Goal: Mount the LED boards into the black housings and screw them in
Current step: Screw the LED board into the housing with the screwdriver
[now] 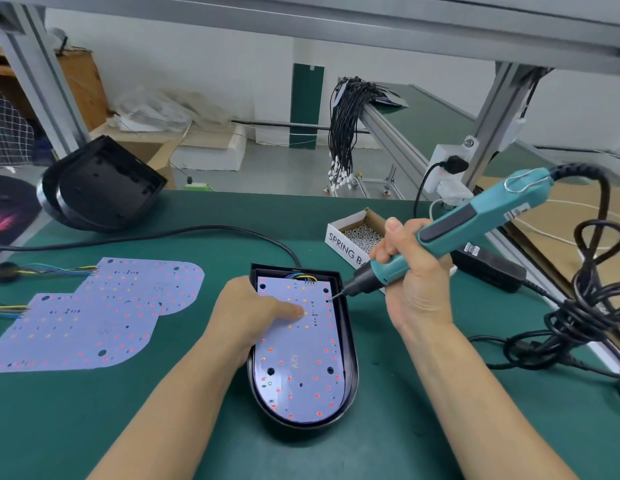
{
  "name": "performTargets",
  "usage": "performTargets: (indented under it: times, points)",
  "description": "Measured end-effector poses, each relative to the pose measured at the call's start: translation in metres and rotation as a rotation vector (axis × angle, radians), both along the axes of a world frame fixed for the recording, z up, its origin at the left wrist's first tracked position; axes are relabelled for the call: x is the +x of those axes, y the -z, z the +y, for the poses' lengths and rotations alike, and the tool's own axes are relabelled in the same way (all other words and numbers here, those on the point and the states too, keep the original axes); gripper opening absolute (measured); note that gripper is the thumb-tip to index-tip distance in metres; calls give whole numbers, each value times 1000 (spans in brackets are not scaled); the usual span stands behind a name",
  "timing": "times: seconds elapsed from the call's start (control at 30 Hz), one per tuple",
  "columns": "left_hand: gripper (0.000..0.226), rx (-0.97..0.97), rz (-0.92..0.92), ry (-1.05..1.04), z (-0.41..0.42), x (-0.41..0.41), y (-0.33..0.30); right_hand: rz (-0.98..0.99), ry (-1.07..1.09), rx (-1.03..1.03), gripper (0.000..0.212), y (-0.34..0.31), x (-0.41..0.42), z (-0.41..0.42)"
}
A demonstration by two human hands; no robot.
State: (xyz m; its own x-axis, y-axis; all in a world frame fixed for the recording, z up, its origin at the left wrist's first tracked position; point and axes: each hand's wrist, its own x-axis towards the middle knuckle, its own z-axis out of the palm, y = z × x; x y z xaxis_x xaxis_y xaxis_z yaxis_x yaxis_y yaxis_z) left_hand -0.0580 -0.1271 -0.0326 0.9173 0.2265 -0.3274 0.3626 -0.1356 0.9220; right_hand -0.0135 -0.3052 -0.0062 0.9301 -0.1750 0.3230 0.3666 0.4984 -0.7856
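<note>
On the green bench mat (336,455), two loose LED boards (93,320) overlap at centre left with coloured wires trailing off the frame's left edge, a stack of empty black housings (100,185) sits tilted at upper left, and a white box of screws (357,235) stands just behind the right hand beside a tangle of black cable (585,323). At lower centre a pale LED board (301,358) dotted with red and orange LEDs lies seated in a black housing (350,341), its wires at the far end. The left hand (253,313) presses the board with a straight forefinger, while the right hand (409,271) grips a teal electric screwdriver (457,230), its bit tip at a hole near the board's upper right corner.
</note>
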Motion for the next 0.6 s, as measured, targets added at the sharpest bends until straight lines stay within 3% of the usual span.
performTargets:
  times: [0.27,0.43,0.6]
  points:
    - [21,21,-7,2,-3,0,0,-23,-62,-100,34,-4,4,9]
    - [65,89,4,16,-10,-2,-10,-66,-182,-260,30,-6,7,11]
    - [65,92,24,18,-11,-4,-13,-58,-277,-279,38,-9,6,3]
